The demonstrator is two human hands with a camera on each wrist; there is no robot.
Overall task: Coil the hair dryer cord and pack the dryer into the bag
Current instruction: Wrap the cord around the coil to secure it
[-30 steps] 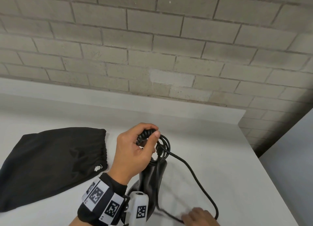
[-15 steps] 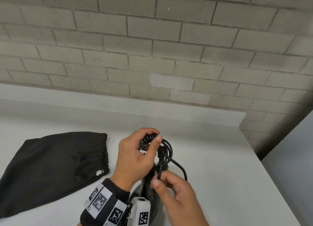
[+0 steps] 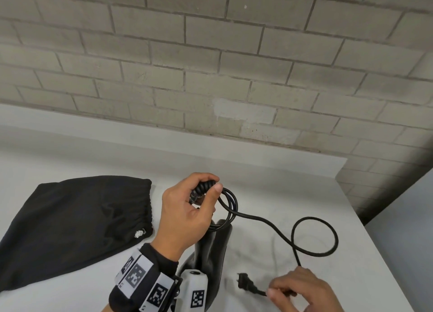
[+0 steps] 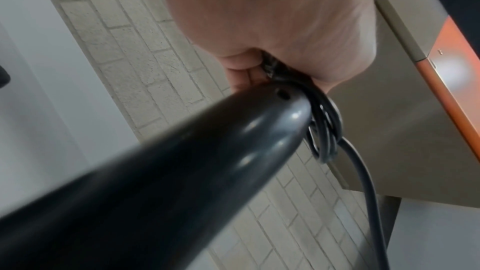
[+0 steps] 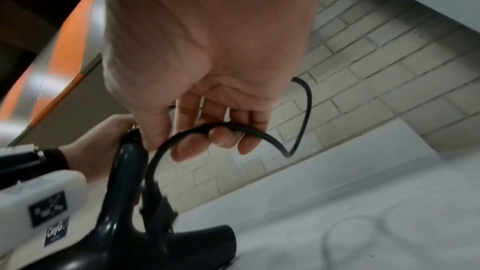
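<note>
Place: plain workroom, maybe lab, can't tell.
Clues: my white table (image 3: pixel 269 183) vs bare grey brick wall (image 3: pixel 210 66).

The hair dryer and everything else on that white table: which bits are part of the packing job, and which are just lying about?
Part of the job:
hair dryer
cord, partly coiled in the left hand
plug, near the right hand
black bag

Just there:
white table
brick wall

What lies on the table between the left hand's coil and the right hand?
In the head view, loose cord runs from the left hand in one loop toward the right hand, which pinches it near the plug.
</note>
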